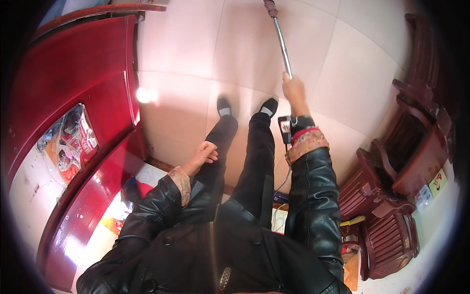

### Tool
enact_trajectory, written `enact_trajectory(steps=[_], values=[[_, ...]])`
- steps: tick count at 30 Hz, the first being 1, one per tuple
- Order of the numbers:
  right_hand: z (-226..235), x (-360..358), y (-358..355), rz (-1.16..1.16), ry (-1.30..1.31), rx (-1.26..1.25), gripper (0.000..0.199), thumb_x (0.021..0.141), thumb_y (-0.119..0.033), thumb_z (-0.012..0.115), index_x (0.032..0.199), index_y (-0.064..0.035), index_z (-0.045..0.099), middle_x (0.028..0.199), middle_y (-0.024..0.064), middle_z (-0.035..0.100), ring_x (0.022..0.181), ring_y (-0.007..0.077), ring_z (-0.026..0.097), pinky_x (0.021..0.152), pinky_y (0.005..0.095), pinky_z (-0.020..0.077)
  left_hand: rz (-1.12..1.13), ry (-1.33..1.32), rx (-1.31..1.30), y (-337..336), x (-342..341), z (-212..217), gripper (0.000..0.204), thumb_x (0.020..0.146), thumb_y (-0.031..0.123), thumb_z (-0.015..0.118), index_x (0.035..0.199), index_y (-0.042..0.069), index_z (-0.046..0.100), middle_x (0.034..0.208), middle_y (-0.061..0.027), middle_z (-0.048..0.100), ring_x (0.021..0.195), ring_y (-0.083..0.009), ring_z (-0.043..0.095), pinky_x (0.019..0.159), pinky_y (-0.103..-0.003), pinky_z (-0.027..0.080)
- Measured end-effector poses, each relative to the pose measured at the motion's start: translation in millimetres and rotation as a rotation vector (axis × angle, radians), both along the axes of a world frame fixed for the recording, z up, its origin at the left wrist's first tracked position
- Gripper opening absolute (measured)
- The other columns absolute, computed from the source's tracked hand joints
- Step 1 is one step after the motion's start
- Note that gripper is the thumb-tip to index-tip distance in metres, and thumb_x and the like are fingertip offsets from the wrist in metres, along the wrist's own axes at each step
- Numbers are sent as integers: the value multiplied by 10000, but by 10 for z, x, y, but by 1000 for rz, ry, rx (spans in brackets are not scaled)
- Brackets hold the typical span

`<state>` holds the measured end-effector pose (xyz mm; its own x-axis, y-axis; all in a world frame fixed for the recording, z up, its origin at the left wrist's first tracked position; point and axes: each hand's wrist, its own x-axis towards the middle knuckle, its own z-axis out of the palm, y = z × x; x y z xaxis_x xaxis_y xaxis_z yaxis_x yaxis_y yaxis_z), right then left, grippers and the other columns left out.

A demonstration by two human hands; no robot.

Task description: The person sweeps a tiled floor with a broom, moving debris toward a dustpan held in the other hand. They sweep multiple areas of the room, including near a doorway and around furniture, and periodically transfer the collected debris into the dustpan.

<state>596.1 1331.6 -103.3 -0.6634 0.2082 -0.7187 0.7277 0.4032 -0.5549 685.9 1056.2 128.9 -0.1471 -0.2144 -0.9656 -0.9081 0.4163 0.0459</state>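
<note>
My right hand (pixel 294 92) is wrapped round the near end of a silver metal pole (pixel 282 45). The pole slants away across the floor to a brownish, cloth-like end (pixel 270 7), cut off by the upper edge, so its full shape is hidden. My left hand (pixel 202 157) hangs beside my left thigh with its fingers curled in, and nothing shows in it. Strapped at my right wrist is a small black device (pixel 285 128) with a cable running down from it.
Pale tiles (pixel 176 54) cover the floor in front of my shoes. Glossy red wooden furniture (pixel 73 59) with a plastic-covered heap (pixel 73 142) stands to the left. Dark brown slatted wooden furniture (pixel 391 181) lines the right side. A yellow-handled brush-like thing (pixel 353 221) lies beside it.
</note>
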Motion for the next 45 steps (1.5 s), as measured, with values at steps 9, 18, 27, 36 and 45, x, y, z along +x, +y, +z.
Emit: enact_trajectory(steps=[9,18,27,36,45], values=[[886,2171,-60,85,-423,-76,491,846,-438,406,902,9,602,883,284,564,858,437,538,746,477,421,0,65,50,48,-137,58,229,899,286,445,943,70,511,792,-35,554,694,-106,566,606,-201,454],[292,1378,-537,-37,-212,-191,533,833,-476,391,957,15,557,936,278,560,917,432,519,798,469,397,-43,-10,66,12,-136,-49,216,886,269,462,918,62,511,782,-42,546,680,-111,557,584,-213,461],[613,1442,-371,-222,-99,-221,510,849,-464,378,849,12,564,803,265,569,813,422,545,698,472,408,-216,-57,135,-18,-396,-75,232,894,283,441,947,66,501,786,-43,545,713,-118,554,640,-229,434],[999,3418,-381,-521,-876,-249,501,826,-454,478,713,25,570,551,140,533,534,245,579,450,360,410,-206,-116,142,-87,-540,-99,193,878,264,466,903,75,498,766,-36,540,670,-115,546,616,-224,437],[340,991,-115,-722,-305,-629,230,832,-286,546,765,-87,453,522,-28,382,378,86,378,330,231,314,-261,-28,66,17,-811,-139,209,867,285,481,916,83,503,788,-38,542,679,-125,549,616,-226,437]])
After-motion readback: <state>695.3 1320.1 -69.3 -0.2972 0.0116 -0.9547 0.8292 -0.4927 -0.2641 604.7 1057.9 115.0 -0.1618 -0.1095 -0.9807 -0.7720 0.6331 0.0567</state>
